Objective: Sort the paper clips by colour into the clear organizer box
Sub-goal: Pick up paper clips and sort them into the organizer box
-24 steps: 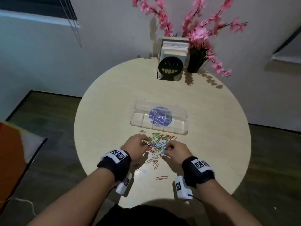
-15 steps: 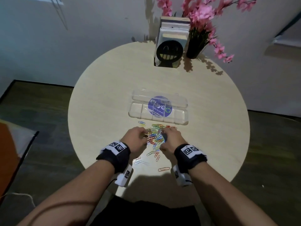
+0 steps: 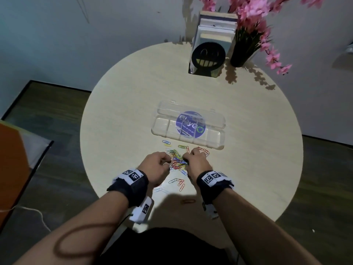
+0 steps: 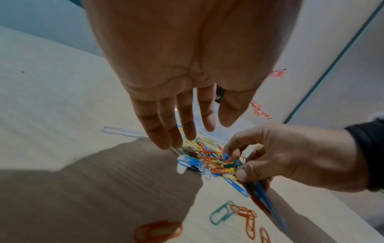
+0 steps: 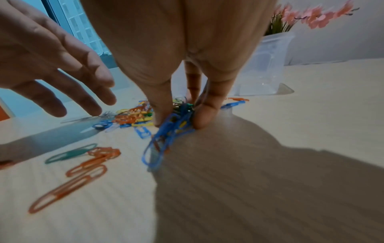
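Round pale wood table (image 3: 122,104), seen from above. Pile of coloured paper clips (image 3: 176,159) sits near-centre, just in front of the clear organizer box (image 3: 162,129), whose lid lies flat behind it with a purple round sticker (image 3: 190,124) showing through. Left hand (image 3: 155,167) hovers at the left edge of the pile, fingers straight and spread, holding nothing in the wrist views. Right hand (image 3: 196,163) is on the pile's right side, thumb and fingers pinching a bunch of blue paper clips (image 5: 168,131) that hangs to the tabletop. Hands are close, pile between them, partly covering it. Stray clips lie nearer: a green clip (image 3: 172,181) touching orange clips (image 3: 181,184), one orange clip (image 3: 188,201) in shadow. More reddish ones sit right beside the box. Far edge: book holder with a smiley face (image 3: 208,56), vase of pink flowers (image 3: 248,35). Box compartments look empty, though glare makes that uncertain.
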`<move>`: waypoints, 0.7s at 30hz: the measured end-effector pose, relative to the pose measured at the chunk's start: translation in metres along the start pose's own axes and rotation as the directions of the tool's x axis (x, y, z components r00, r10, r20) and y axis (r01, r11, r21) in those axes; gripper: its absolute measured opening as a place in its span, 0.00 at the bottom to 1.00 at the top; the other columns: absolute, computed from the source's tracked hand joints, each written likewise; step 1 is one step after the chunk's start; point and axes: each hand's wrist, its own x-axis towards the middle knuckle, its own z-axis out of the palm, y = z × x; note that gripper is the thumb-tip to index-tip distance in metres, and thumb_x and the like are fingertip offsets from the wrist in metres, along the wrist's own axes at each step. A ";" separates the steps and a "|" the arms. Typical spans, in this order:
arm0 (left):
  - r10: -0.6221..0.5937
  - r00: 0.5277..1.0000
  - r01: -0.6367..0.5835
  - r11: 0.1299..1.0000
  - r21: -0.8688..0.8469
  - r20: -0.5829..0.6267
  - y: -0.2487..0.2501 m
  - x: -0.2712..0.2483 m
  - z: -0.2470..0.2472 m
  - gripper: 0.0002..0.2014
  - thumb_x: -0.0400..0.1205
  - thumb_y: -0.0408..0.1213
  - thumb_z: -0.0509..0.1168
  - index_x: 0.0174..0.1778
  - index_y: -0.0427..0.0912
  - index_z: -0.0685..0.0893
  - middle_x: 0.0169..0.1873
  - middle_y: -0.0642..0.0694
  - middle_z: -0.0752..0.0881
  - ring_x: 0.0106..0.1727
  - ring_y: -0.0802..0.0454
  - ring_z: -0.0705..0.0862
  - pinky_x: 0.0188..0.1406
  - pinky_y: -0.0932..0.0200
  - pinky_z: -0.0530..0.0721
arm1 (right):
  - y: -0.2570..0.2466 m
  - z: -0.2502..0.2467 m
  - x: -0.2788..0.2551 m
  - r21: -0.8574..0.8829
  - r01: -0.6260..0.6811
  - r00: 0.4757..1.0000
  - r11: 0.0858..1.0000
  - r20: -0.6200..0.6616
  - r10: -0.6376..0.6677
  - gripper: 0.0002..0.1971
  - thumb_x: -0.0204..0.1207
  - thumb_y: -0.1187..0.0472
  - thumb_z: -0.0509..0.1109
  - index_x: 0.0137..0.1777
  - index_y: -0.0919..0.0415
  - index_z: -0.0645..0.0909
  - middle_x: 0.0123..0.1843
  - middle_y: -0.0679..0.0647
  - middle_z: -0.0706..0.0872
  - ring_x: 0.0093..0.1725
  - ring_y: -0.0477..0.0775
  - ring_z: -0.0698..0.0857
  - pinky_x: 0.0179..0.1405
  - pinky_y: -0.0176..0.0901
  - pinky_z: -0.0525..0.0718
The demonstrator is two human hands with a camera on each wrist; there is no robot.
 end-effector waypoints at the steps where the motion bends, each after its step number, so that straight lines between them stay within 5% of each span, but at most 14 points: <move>1: -0.007 1.000 0.007 1.000 -0.024 0.003 0.000 -0.001 0.001 0.11 0.76 0.34 0.65 0.52 0.48 0.85 0.43 0.48 0.88 0.43 0.47 0.86 0.42 0.61 0.84 | 0.001 0.001 -0.001 -0.007 0.002 1.000 1.000 0.001 -0.002 0.22 0.78 0.71 0.60 0.67 0.50 0.75 0.65 0.57 0.71 0.66 0.65 0.70 0.53 0.55 0.81; 6: 0.013 1.000 -0.013 0.999 -0.046 0.007 -0.003 0.002 0.005 0.10 0.76 0.33 0.65 0.49 0.50 0.86 0.42 0.49 0.88 0.44 0.50 0.85 0.44 0.64 0.82 | 0.004 0.003 -0.001 0.104 -0.017 0.999 0.994 -0.031 0.020 0.20 0.73 0.75 0.58 0.58 0.57 0.81 0.56 0.60 0.77 0.58 0.65 0.78 0.51 0.50 0.80; 10: 0.029 0.999 -0.024 0.974 -0.224 0.019 0.000 0.005 0.003 0.06 0.80 0.30 0.64 0.46 0.46 0.84 0.37 0.45 0.87 0.38 0.50 0.83 0.37 0.70 0.79 | 0.005 -0.012 -0.002 0.309 -0.099 0.991 0.946 -0.060 0.123 0.14 0.68 0.74 0.62 0.44 0.60 0.86 0.49 0.59 0.84 0.48 0.59 0.79 0.41 0.40 0.73; 12: 0.000 0.998 0.025 0.910 -0.415 0.061 0.007 0.008 0.004 0.05 0.83 0.33 0.63 0.45 0.42 0.84 0.35 0.43 0.85 0.36 0.46 0.81 0.41 0.56 0.83 | 0.000 -0.023 -0.007 0.443 -0.105 0.979 0.890 -0.112 0.171 0.09 0.69 0.72 0.67 0.41 0.59 0.86 0.43 0.57 0.86 0.41 0.55 0.80 0.35 0.36 0.74; 15: -0.119 0.964 0.262 0.608 -0.750 0.239 0.024 0.015 0.006 0.13 0.87 0.41 0.55 0.52 0.38 0.83 0.40 0.39 0.84 0.35 0.45 0.84 0.43 0.49 0.84 | -0.020 -0.043 -0.018 0.655 -0.015 0.972 0.755 -0.168 0.165 0.10 0.68 0.74 0.71 0.37 0.57 0.83 0.35 0.55 0.83 0.28 0.49 0.80 0.24 0.28 0.77; 19: 0.020 0.888 0.456 0.083 -0.886 0.459 0.043 0.014 -0.004 0.25 0.86 0.46 0.48 0.47 0.35 0.88 0.37 0.37 0.88 0.36 0.44 0.88 0.38 0.50 0.89 | -0.045 -0.064 -0.028 0.640 0.148 0.970 0.754 -0.243 0.015 0.10 0.67 0.72 0.73 0.42 0.57 0.88 0.43 0.53 0.86 0.39 0.50 0.84 0.37 0.33 0.81; 21: 0.070 0.883 0.468 -0.045 -0.883 0.465 0.047 0.012 -0.009 0.25 0.83 0.44 0.50 0.42 0.33 0.89 0.37 0.37 0.88 0.37 0.43 0.88 0.41 0.52 0.87 | -0.049 -0.070 -0.032 0.579 0.204 0.971 0.789 -0.220 -0.089 0.14 0.65 0.70 0.74 0.47 0.53 0.90 0.46 0.50 0.89 0.44 0.46 0.85 0.45 0.33 0.82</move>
